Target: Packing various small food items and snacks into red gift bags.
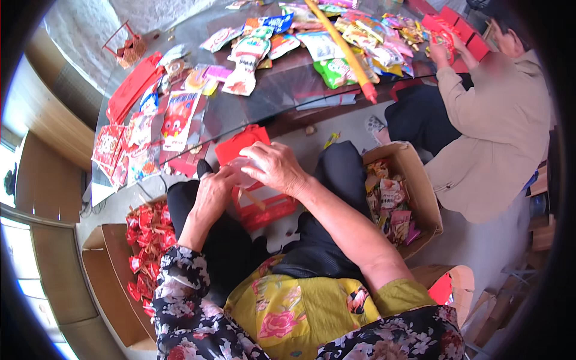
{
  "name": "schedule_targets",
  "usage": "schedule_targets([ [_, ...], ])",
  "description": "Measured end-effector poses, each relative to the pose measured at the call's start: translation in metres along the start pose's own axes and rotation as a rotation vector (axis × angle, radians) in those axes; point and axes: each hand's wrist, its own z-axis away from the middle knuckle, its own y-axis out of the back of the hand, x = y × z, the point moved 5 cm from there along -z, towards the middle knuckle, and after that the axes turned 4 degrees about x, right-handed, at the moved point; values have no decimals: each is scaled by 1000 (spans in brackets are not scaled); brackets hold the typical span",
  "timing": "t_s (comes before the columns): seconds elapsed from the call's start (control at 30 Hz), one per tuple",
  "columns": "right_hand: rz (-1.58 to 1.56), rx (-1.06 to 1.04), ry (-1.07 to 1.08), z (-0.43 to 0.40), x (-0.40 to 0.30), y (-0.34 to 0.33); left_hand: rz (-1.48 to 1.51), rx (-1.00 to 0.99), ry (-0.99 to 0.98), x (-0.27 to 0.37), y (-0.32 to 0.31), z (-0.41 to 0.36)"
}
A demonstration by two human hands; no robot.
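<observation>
Both hands meet over my lap at a clear plastic piece [245,174], which looks like a thin bag or film. My left hand [216,186] pinches its left side with bent fingers. From the right, my right hand [276,168] holds it between thumb and fingers. Behind them stands a red paper box [240,141], partly covered by the fingers. Just below the hands lies a red and white package [265,207] with a tan strip across it. Its lower end is blurred, and what lies under my palms is hidden.
Snack packets [247,58] and a yellow stick [342,45] cover parts of the glass-topped table [193,121]. A carton [420,193] of snacks stands at right, another carton [112,270] at left beside red wrapped bundles [146,243]. A person [490,117] sits at right, holding a red packet.
</observation>
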Motion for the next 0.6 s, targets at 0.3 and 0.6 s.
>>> schedule_targets([
  [0.3,-113,-151,-367,15,39,-4,17,-55,-38,7,9,-16],
  [0.6,-222,-36,-645,14,66,-13,45,-83,-76,20,6,-27],
])
